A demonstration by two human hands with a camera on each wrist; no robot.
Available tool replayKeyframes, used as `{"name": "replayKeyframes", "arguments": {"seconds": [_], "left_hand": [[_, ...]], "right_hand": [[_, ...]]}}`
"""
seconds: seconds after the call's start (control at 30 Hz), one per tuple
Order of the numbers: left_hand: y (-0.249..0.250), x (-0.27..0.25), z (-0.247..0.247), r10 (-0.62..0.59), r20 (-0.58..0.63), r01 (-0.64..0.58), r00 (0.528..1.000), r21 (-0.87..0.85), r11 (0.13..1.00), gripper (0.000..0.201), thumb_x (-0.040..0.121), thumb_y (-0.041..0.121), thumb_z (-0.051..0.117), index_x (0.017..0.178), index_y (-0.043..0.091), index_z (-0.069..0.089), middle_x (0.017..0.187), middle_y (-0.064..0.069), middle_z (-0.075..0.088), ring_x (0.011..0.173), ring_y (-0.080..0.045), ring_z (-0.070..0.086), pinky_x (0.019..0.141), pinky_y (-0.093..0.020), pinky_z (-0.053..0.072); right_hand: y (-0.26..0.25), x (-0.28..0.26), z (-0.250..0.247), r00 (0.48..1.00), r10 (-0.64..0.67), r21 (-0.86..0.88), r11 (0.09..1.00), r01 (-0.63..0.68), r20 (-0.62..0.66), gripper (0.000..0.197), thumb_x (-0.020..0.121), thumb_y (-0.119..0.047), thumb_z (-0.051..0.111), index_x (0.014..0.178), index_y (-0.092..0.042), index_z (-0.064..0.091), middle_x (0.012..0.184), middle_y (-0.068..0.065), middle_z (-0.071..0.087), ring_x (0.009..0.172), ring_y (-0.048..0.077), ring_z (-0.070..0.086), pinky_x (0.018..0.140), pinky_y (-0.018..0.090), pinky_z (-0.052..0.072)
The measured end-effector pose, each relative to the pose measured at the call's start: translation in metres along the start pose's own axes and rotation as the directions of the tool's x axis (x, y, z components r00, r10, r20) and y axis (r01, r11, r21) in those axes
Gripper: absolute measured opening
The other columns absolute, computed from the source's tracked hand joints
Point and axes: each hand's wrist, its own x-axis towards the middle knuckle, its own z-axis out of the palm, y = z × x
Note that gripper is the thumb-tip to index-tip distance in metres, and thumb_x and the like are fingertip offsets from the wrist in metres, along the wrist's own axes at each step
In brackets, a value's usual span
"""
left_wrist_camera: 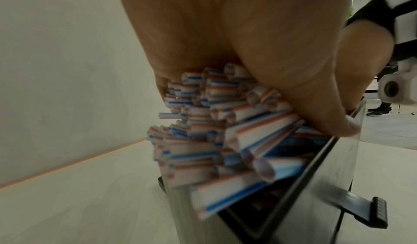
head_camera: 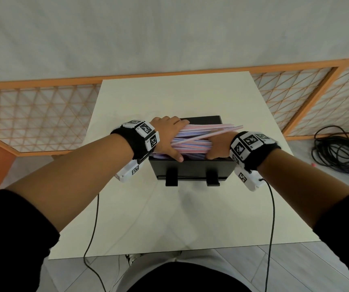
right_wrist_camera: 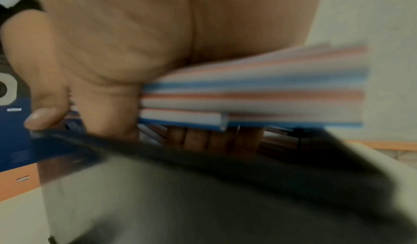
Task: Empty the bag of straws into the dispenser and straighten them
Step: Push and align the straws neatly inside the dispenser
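The thick bundle of white plastic straws striped pink and blue (head_camera: 192, 140) looks light, smooth and prone to slide or fan apart, so it is best clasped round the sheaf near both ends. It lies half in the open top of the black box-shaped dispenser (head_camera: 190, 167), one straw crossing askew. The left hand (head_camera: 167, 140) wraps fingers and thumb round one end; the right hand (head_camera: 220, 146) curls under and grips the other. All sits on a pale table (head_camera: 158, 218)
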Motion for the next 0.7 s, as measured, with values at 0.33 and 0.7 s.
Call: {"name": "replayKeyframes", "arguments": {"seconds": [0.33, 0.7], "left_hand": [[-0.006, -0.004, 0.003, 0.036, 0.006, -0.037, 0.999, 0.076, 0.996, 0.120, 0.058, 0.077, 0.066, 0.149, 0.021, 0.013, 0.145, -0.002, 0.032, 0.128, -0.025, 0.037, 0.107, -0.040, 0.028], [-0.004, -0.010, 0.007, 0.051, -0.009, -0.049, 0.999, 0.143, 0.988, 0.129, 0.050, 0.085, 0.063, 0.150, 0.019, 0.014, 0.147, -0.003, 0.033, 0.131, -0.025, 0.036, 0.111, -0.040, 0.026]], "right_hand": [[-0.009, 0.014, 0.002, 0.977, 0.101, -0.007, 0.995, -0.101, 0.190, 0.023, 0.078, -0.035, 0.058, 0.067, -0.015, 0.051, 0.066, 0.002, 0.050, 0.067, 0.022, 0.048, 0.065, 0.028, 0.037], [-0.022, 0.029, 0.048, 0.990, 0.016, 0.205, 0.978, -0.044, 0.138, 0.055, 0.089, -0.039, 0.051, 0.139, -0.022, 0.038, 0.140, 0.009, 0.048, 0.125, 0.028, 0.046, 0.108, 0.038, 0.035]]}}
